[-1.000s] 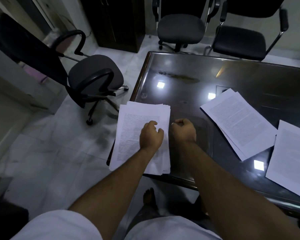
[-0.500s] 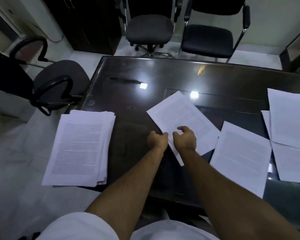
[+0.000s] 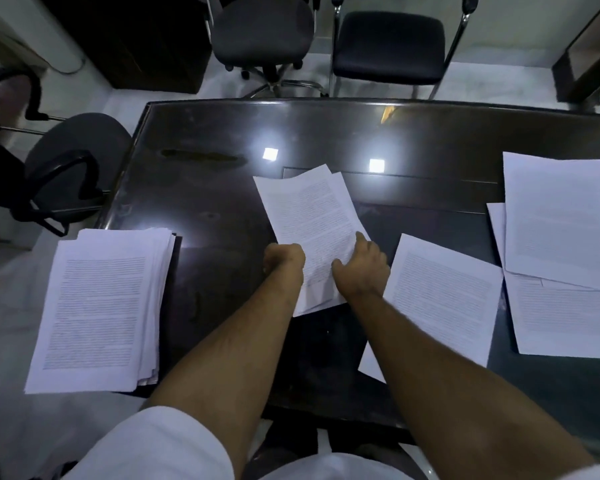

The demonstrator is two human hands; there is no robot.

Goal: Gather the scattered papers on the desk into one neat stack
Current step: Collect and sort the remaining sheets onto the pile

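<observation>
A thick stack of printed papers lies at the left end of the dark glossy desk, overhanging its edge. In the middle, two or three loose printed sheets are tilted and lifted off the desk. My left hand grips their near left edge with curled fingers. My right hand lies on their near right part, thumb on top. Another printed sheet rests just right of my right arm. Further sheets overlap at the right end.
A swivel chair and a black visitor chair stand behind the desk. A third chair with armrests is at the left end, close to the stack. Ceiling lights reflect on the desk top.
The view swung right, away from the stack. Both hands left the stack, reached the middle sheets and took hold; the sheets now lift and tilt.
</observation>
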